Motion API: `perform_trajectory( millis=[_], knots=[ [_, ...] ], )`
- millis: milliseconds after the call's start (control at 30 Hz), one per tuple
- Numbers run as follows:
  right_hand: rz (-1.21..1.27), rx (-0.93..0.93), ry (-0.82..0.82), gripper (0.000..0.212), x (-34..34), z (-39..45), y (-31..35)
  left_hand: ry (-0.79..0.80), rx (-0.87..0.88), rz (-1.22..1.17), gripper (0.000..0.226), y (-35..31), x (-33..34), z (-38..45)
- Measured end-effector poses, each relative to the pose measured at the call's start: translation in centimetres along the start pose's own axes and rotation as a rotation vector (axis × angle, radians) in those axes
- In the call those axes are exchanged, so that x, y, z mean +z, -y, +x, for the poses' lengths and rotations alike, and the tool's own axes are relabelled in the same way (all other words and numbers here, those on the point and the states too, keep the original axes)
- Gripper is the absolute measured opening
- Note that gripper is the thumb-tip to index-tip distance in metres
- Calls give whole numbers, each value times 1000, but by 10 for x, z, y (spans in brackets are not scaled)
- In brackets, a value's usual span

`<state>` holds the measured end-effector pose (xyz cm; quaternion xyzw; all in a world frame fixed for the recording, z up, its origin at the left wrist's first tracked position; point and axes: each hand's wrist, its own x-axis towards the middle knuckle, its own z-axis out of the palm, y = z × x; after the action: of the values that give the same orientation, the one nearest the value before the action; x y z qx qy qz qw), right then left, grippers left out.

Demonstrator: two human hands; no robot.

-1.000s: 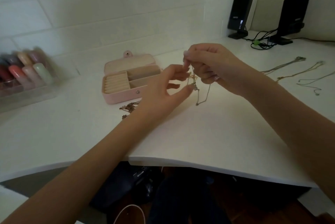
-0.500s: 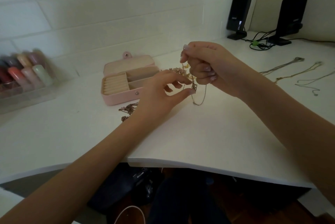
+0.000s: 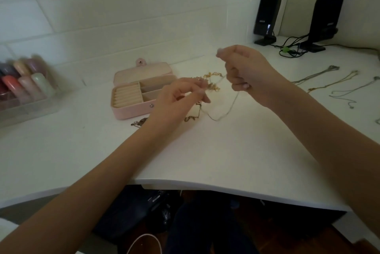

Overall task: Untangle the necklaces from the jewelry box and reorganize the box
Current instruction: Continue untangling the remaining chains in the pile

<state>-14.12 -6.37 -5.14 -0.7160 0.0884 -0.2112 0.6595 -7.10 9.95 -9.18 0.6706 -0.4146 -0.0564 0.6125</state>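
White desk (image 3: 205, 151) against a tiled wall: far left sits a clear tray of bottles (image 3: 22, 87), then the open pink jewelry box (image 3: 141, 93) with loose chains (image 3: 139, 122) at its near edge. Just right of it the left hand (image 3: 178, 97) pinches the gold tangle (image 3: 211, 83) while the right hand (image 3: 244, 72) grips a thin chain (image 3: 228, 107). The hands have drawn apart since a moment ago, so the knot is probably loosening. Far right, freed necklaces (image 3: 329, 81) lie before two speakers (image 3: 267, 15).
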Motion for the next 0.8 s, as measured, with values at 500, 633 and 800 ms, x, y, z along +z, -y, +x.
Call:
perform_trajectory(
  millis=[500, 633, 800],
  knots=[
    [-711, -40, -238, 9, -21, 9, -14, -147, -11, 59, 34, 2, -18, 10],
    [-867, -356, -144, 13, -9, 5, -11, -95, 56, 383, 29, -15, -23, 23],
    [-313, -173, 388, 25, 12, -6, -2, -8, 126, 549, 32, -50, -16, 46]
  ],
)
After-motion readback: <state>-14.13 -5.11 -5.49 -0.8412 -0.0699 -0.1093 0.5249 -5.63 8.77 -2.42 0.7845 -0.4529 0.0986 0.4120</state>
